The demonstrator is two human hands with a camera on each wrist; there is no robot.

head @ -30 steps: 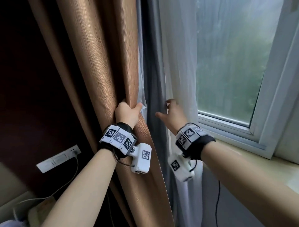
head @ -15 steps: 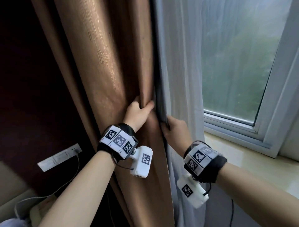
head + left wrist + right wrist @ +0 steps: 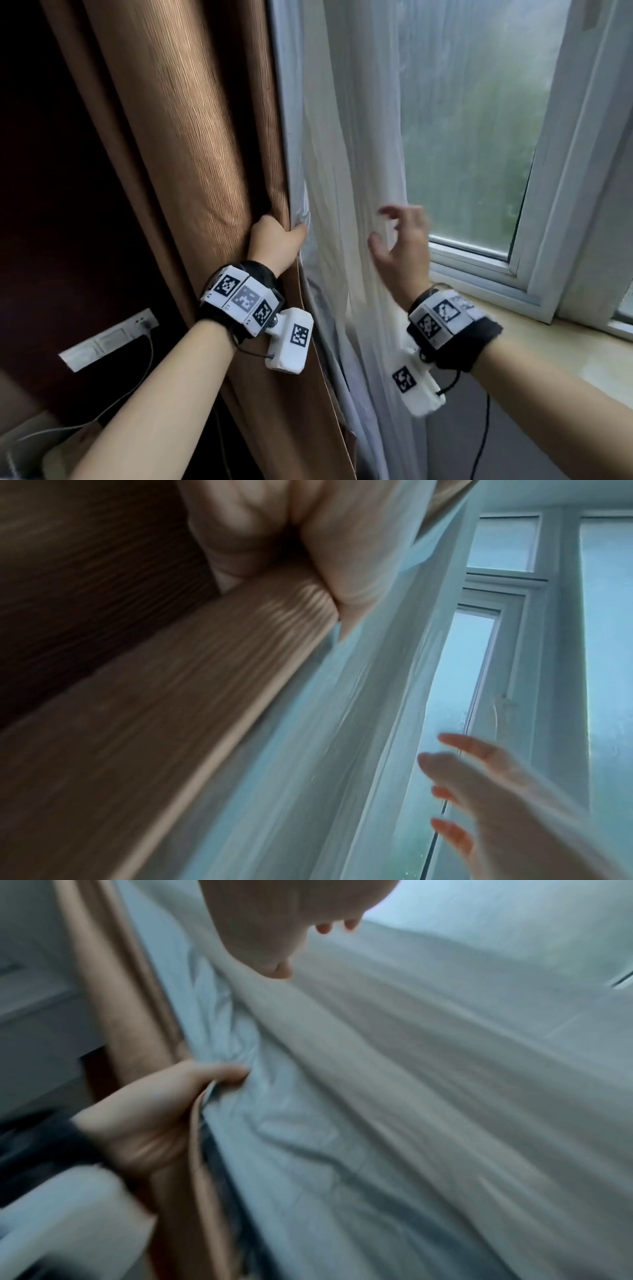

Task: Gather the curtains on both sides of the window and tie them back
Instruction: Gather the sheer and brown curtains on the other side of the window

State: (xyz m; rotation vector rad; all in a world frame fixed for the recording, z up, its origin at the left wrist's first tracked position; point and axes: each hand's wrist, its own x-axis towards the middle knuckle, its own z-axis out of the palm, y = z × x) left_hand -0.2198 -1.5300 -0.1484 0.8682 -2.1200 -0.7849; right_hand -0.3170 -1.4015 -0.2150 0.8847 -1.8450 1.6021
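A heavy brown curtain (image 3: 191,144) hangs at the left of the window, its grey lining showing along the inner edge. My left hand (image 3: 274,240) grips the gathered folds of that edge, thumb over the lining; the grip also shows in the right wrist view (image 3: 164,1110). A white sheer curtain (image 3: 356,137) hangs beside it over the glass. My right hand (image 3: 400,236) hovers with fingers spread against the sheer's right edge, holding nothing. In the left wrist view the brown curtain (image 3: 171,723) runs under my left hand (image 3: 291,547), with the right hand (image 3: 479,791) near the glass.
The white window frame (image 3: 548,205) and a pale sill (image 3: 565,349) lie to the right. A wall socket strip (image 3: 106,339) with a white cable sits low on the dark wall at the left. A black cable (image 3: 483,438) hangs from my right wrist.
My right hand has let go of the curtain edge and moved right, opening out against the sheer. My left hand keeps its grip, with the brown curtain pulled a little further left.
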